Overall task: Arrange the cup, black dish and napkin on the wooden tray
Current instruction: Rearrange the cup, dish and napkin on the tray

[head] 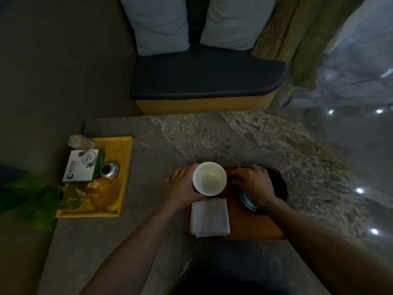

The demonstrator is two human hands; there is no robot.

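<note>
A white cup stands upright at the far left corner of the dark wooden tray, and my left hand wraps around its left side. A folded white napkin lies flat on the tray's left part, just in front of the cup. The round black dish sits on the tray's far right part. My right hand lies on top of the dish with the fingers curled over its left rim, and hides much of it.
The tray rests on a grey stone table. A yellow tray at the left holds a white box, a small silver object and glass jars. A green plant is at the far left edge. A dark cushioned bench stands beyond the table.
</note>
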